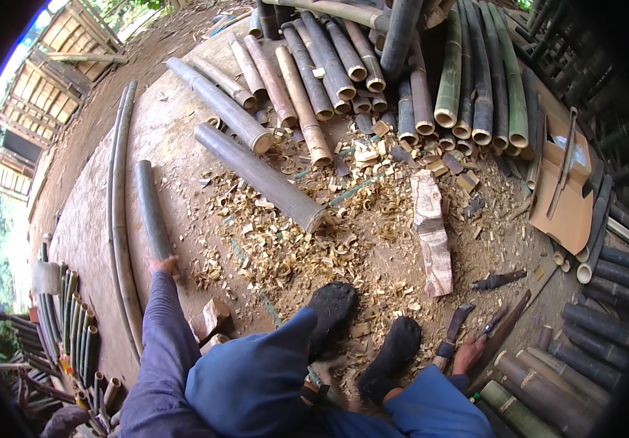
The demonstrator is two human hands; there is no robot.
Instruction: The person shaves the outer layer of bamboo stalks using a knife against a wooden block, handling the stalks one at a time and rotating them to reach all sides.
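My left hand [162, 264] is closed on the near end of a dark bamboo length [152, 204], which lies on the ground at the left and points away from me. Low on the right, my right hand [468, 352] is at the near end of a slim tool with a dark handle [498, 318] and a bit of bright metal; its fingers look closed on it, though partly hidden. Just left of that hand lies a hatchet-like blade [457, 321] with a wooden handle. A long brown blade-shaped strip [503, 332] rests to its right.
Wood shavings [285, 248] cover the middle ground around my dark-socked feet [332, 310]. Two bamboo pieces [263, 175] lie beyond. A pale split log [431, 233] sits at centre right, near a dark sheath-like piece [499, 280]. Cut bamboo [321, 66], a cardboard box [566, 190] and long poles [119, 219] surround this.
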